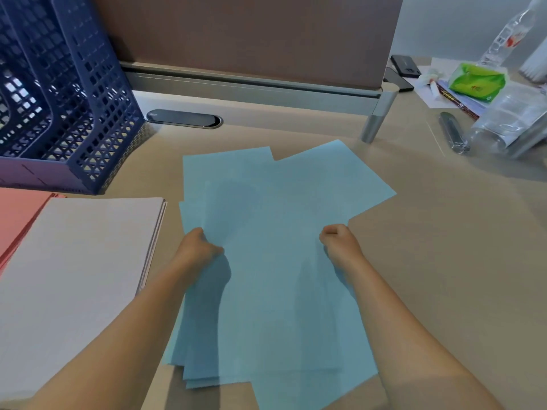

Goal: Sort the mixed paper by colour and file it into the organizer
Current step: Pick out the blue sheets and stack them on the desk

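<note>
While both forearms reach in from the bottom of the frame, the left hand [199, 247] and the right hand [337, 239] sit at the two side edges of a loose stack of blue paper [266, 232] in the middle of the picture. Each hand has its fingers curled in on the edge of the sheets, apparently pinching them, though the fingertips themselves are hidden under the paper and the knuckles. The blue sheets lie fanned and uneven on the beige worktop [429, 247], with corners sticking out toward the upper right and at the lower left. At the left of the frame lies a squared pile of white paper [80, 261], and a pink pile [17, 214] shows from under its far left side. The dark blue mesh organizer [68, 93] stands in the upper left corner, just behind these piles. In the upper right lie clear plastic bottles [503, 125], a green packet [476, 82] and a dark phone [405, 66].
</note>
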Demonstrator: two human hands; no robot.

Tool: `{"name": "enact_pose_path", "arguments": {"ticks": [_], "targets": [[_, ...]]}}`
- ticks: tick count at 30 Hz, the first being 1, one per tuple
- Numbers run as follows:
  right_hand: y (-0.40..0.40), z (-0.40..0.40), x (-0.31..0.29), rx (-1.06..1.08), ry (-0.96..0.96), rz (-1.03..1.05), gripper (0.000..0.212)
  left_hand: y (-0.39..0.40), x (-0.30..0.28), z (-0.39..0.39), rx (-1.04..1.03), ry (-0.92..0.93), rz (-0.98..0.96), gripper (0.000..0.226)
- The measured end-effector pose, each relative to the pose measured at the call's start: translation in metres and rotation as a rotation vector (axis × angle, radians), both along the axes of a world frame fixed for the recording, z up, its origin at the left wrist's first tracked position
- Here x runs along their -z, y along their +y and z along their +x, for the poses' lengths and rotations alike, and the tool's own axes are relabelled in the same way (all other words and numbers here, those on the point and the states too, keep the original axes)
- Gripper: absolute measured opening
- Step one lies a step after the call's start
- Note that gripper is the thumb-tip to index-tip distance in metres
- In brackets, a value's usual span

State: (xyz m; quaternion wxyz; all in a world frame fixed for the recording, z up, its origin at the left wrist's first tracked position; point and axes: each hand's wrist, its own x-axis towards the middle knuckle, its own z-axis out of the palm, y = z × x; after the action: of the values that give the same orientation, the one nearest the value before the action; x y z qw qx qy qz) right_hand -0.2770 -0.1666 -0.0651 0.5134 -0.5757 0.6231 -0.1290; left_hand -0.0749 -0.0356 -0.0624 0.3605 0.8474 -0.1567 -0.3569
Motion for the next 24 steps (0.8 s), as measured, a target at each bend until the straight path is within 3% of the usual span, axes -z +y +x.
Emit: {"name": "enact_pose_path", "arguments": {"ticks": [3,7,10,13,16,21,24], "targets": [[0.009,0.002,-0.005,-0.103,0.057,-0.049,0.030,0.009,0.000,0.002,0.005,0.004,-0.013,0.024],[0.008,-0.015,-0.008,-0.114,0.457,-0.180,0.045,0.024,0.006,0.006,-0.120,-0.046,-0.019,0.028],[0.011,-0.021,-0.007,-0.196,0.603,-0.172,0.050,0.032,0.011,0.008,-0.249,-0.049,-0.036,0.039],[0.014,-0.015,-0.006,-0.188,0.465,-0.089,0.046,0.036,0.013,0.003,-0.234,-0.093,-0.032,0.034],[0.020,-0.009,-0.003,-0.208,0.313,-0.038,0.013,0.036,0.011,-0.004,-0.200,-0.085,0.013,0.026],[0.021,-0.008,-0.002,-0.146,0.231,-0.004,0.022,0.041,0.006,0.000,-0.128,-0.090,0.060,0.033],[0.017,-0.001,-0.004,-0.003,0.053,-0.050,0.036,0.043,0.004,0.009,-0.088,-0.110,0.045,0.041]]}}
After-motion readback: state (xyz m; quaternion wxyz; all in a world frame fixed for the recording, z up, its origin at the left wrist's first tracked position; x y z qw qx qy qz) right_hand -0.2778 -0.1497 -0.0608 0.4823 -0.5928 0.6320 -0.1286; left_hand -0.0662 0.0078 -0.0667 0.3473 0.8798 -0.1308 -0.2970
